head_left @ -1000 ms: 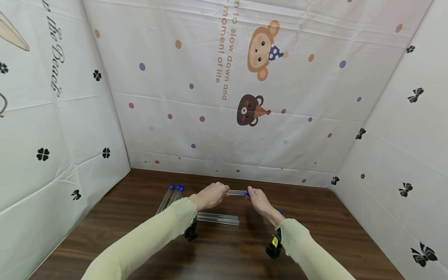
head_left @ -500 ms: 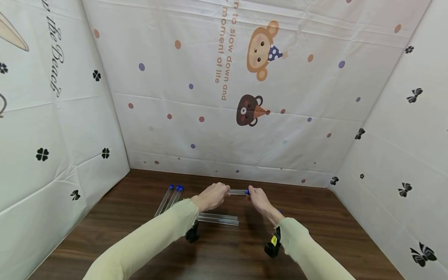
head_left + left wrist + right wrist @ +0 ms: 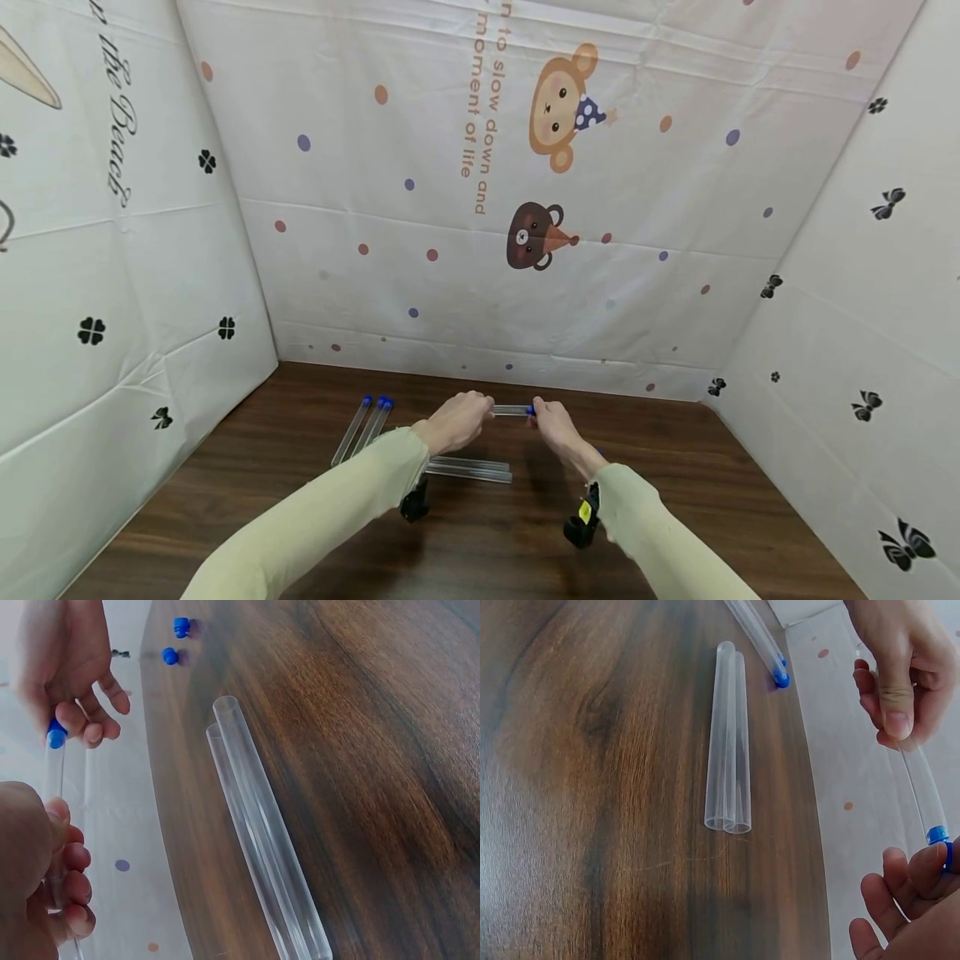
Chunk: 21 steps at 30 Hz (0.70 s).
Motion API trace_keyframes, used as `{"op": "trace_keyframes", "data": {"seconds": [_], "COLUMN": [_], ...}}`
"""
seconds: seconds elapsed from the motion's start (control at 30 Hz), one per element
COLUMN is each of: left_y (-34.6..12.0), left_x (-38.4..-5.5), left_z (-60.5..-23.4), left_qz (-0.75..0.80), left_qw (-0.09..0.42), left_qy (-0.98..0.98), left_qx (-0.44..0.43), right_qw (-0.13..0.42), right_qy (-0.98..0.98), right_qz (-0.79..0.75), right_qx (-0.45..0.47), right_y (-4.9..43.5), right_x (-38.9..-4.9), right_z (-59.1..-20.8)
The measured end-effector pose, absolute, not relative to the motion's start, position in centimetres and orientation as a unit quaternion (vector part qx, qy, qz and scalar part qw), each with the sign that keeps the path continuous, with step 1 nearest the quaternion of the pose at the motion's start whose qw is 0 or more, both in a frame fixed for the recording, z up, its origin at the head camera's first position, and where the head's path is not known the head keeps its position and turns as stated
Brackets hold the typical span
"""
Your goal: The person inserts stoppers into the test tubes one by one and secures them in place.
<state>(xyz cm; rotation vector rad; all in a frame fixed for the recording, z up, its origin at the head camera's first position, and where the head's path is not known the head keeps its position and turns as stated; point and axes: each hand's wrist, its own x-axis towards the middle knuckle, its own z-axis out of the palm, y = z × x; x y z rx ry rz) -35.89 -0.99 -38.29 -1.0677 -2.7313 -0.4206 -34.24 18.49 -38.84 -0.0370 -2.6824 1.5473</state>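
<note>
In the head view, my left hand [image 3: 457, 421] grips a clear test tube [image 3: 512, 410] along its body, lifted above the table's far half and lying nearly level. At the tube's right end sits a blue stopper [image 3: 56, 736], pinched by thumb and fingers of my right hand [image 3: 557, 427]. The right wrist view shows the stopper at the tube's mouth; how deep it sits I cannot tell. Below my hands, two clear tubes without stoppers [image 3: 727, 750] lie side by side on the table. My left fingers hide part of the held tube.
Several tubes with blue stoppers [image 3: 351, 430] lie at the left of the dark wood table [image 3: 675, 500]. Two loose blue stoppers [image 3: 171, 656] rest on the wood beyond the bare tubes. White printed sheets [image 3: 450, 283] wall the table's back and sides.
Both hands stay almost in place with the tube and stopper between them. My wrists shift very slightly; nothing is let go or picked up.
</note>
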Motion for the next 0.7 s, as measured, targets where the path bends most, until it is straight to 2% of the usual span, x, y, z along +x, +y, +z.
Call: {"op": "trace_keyframes", "data": {"seconds": [0.33,0.6,0.7], "left_y": [-0.83,-0.91,-0.97], "left_x": [-35.81,-35.84,-35.89], "left_z": [-38.62,-38.59,-38.42], "left_qz": [-0.128,-0.121,-0.111], "left_qw": [0.114,0.099,0.078], "left_qy": [-0.916,-0.914,-0.919], "left_qx": [-0.362,-0.374,-0.370], "right_qw": [0.010,0.002,0.001], "right_qy": [-0.863,-0.862,-0.866], "right_qz": [0.505,0.507,0.501], "right_qx": [-0.011,-0.003,0.003], "right_y": [18.42,18.60,18.81], "right_x": [-33.91,-33.99,-34.18], "right_z": [-38.87,-39.11,-39.17]}}
